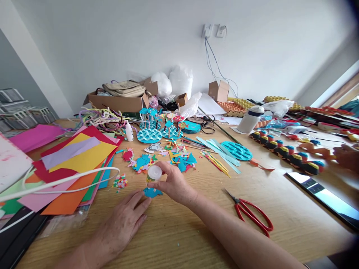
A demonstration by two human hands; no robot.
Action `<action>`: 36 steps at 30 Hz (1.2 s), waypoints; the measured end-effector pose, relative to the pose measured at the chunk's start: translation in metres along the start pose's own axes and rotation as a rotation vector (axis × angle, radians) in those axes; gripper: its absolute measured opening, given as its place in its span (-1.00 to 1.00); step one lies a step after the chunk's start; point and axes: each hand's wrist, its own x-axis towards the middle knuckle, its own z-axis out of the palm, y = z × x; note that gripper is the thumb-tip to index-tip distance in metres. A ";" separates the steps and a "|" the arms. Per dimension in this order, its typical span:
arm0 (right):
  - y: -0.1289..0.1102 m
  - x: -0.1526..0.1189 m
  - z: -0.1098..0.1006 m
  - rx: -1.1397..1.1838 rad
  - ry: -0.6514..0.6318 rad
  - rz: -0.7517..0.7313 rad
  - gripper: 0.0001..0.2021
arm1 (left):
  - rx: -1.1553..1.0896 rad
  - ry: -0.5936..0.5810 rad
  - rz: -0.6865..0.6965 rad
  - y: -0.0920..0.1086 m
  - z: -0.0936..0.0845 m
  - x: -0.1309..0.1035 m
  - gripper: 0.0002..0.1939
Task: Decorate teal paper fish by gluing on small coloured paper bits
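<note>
My right hand (176, 185) grips a glue stick (155, 173) with a whitish round end facing up and a yellowish label. Its lower end is over a small blue paper fish (153, 192) on the table; I cannot tell if it touches. My left hand (123, 220) lies flat with fingers stretched out, fingertips at the fish's left edge. Just beyond are blue paper cutouts (143, 162) and a pile of tiny coloured paper dots (120, 182). Red-handled scissors (249, 213) lie to the right of my right forearm.
Coloured paper sheets (81, 153) and a white cable (84, 173) cover the left side. Blue wavy craft pieces (150, 135), a white glue bottle (129, 131) and paper strips (221, 151) lie farther back. At right are a phone (322, 196) and another person's hand (347, 157).
</note>
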 end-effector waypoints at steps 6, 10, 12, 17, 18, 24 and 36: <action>-0.003 0.000 0.001 0.003 -0.001 -0.008 -0.74 | -0.006 -0.012 -0.003 0.001 -0.001 0.000 -0.69; -0.002 0.002 0.003 -0.003 0.014 -0.013 -0.75 | 0.015 -0.013 0.012 0.000 -0.001 0.000 -0.70; -0.002 0.001 0.002 -0.012 0.005 -0.020 -0.74 | 0.004 -0.020 0.007 0.001 -0.002 0.001 -0.70; -0.006 -0.001 -0.002 -0.027 -0.028 -0.028 -0.73 | -0.045 -0.030 -0.005 0.002 -0.005 0.003 -0.69; -0.006 -0.002 -0.002 -0.021 -0.032 -0.027 -0.72 | -0.045 -0.025 -0.005 0.002 -0.005 0.003 -0.69; -0.007 -0.004 0.000 0.036 -0.055 -0.056 -0.75 | -0.029 -0.016 -0.014 0.002 -0.004 0.000 -0.69; -0.010 -0.005 -0.001 0.042 -0.063 -0.045 -0.73 | -0.103 -0.015 -0.055 0.001 -0.002 0.000 -0.68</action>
